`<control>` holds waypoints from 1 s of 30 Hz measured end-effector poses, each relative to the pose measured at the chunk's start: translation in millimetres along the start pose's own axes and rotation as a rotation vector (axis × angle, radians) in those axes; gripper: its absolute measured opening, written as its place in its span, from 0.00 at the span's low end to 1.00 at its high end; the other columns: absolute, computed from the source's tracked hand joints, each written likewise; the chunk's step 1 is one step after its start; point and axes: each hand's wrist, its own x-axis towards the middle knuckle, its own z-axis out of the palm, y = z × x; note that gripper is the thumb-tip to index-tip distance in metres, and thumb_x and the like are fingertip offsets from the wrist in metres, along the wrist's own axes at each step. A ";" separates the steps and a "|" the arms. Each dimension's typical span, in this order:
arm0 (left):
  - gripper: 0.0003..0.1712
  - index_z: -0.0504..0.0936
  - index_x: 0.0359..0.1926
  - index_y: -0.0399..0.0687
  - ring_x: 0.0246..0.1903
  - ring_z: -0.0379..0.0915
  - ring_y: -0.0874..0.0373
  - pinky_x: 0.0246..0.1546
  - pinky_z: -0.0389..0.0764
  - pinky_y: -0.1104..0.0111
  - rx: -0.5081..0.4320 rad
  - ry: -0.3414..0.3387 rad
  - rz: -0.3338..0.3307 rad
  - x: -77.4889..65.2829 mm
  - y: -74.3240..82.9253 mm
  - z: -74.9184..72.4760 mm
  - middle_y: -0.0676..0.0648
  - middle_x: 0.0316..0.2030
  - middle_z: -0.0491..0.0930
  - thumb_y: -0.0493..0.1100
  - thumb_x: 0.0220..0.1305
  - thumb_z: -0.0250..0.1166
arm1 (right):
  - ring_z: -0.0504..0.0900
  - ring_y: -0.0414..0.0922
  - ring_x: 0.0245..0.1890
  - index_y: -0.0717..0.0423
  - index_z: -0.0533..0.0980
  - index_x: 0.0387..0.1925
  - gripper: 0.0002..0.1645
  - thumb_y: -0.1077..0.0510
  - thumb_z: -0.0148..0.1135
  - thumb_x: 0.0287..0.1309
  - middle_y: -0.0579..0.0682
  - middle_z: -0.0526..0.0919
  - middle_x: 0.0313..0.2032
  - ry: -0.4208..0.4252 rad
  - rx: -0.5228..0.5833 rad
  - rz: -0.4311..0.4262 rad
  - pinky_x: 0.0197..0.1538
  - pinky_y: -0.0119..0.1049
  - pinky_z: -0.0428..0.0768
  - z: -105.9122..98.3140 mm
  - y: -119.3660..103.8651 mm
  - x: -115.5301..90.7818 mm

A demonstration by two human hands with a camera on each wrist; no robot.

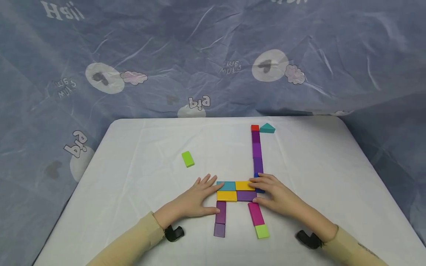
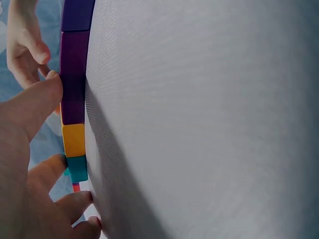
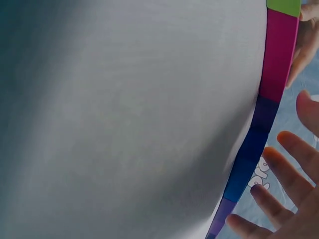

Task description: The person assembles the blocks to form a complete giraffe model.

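Observation:
Flat coloured blocks form a four-legged animal shape with a long neck on the white tabletop. My left hand (image 1: pixel 196 197) is spread at the body's left side, its index fingertip on the teal block (image 1: pixel 229 186) and its thumb at the upper purple leg block (image 1: pixel 221 212). Across from it, my right hand (image 1: pixel 277 194) has extended fingers over the upper yellow block (image 1: pixel 243 186) and the blue block (image 1: pixel 260 191), partly hiding both. Its thumb reaches the purple body block (image 1: pixel 245 196). Beneath stand a magenta block (image 1: pixel 255 214) and a lime block (image 1: pixel 262 231) as the other leg.
Purple blocks (image 1: pixel 256 150) run up the neck to a red block (image 1: pixel 254 128), with a teal triangle (image 1: pixel 267 129) beside it. One loose lime block (image 1: pixel 188 159) lies left of the shape. Behind the table hangs a printed blue-grey cloth (image 1: pixel 173 48).

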 end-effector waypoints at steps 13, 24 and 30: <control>0.47 0.54 0.77 0.62 0.78 0.34 0.47 0.76 0.39 0.45 -0.017 0.005 -0.005 -0.5 1.7 -0.9 0.46 0.78 0.46 0.67 0.62 0.61 | 0.68 0.58 0.67 0.56 0.77 0.60 0.31 0.55 0.73 0.54 0.52 0.80 0.60 -0.041 -0.069 0.027 0.68 0.60 0.67 4.2 -6.4 9.0; 0.47 0.54 0.77 0.61 0.78 0.34 0.47 0.76 0.39 0.44 -0.022 0.014 0.005 -1.2 2.4 0.1 0.49 0.78 0.48 0.66 0.63 0.61 | 0.68 0.60 0.68 0.59 0.79 0.58 0.30 0.57 0.74 0.52 0.52 0.82 0.58 -0.040 -0.066 -0.005 0.69 0.67 0.59 2.6 -5.7 10.5; 0.47 0.54 0.77 0.61 0.78 0.33 0.46 0.76 0.39 0.43 -0.017 0.017 0.012 -2.6 1.5 2.0 0.49 0.78 0.49 0.67 0.63 0.61 | 0.68 0.61 0.67 0.59 0.79 0.58 0.30 0.57 0.74 0.52 0.53 0.82 0.58 -0.039 -0.057 -0.023 0.69 0.68 0.58 2.4 -5.4 11.0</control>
